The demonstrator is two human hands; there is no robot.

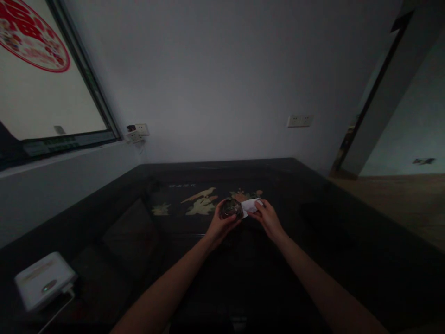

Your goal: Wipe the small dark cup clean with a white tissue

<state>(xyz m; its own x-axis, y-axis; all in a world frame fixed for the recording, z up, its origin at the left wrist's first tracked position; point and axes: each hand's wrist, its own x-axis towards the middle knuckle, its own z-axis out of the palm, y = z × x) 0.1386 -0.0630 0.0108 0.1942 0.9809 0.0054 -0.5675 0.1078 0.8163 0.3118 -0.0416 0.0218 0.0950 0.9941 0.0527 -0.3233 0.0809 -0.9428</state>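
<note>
My left hand (222,223) is closed around a small round glass vessel (231,209), dark and shiny, held above the table. The dim light does not show whether it is a cup or a jar. A white piece of tissue or paper (250,206) is pinched in my right hand (264,214). Its left edge meets the right side of the glass vessel. Both hands are close together over the middle of the dark glossy table (222,287).
Gold and orange bird-and-flower artwork (201,204) decorates the tabletop. At the near left lies a white box-shaped device (47,280) with a cable plugged in. Behind the table is a pale wall (215,93) with sockets (299,121); a window (52,93) is at left.
</note>
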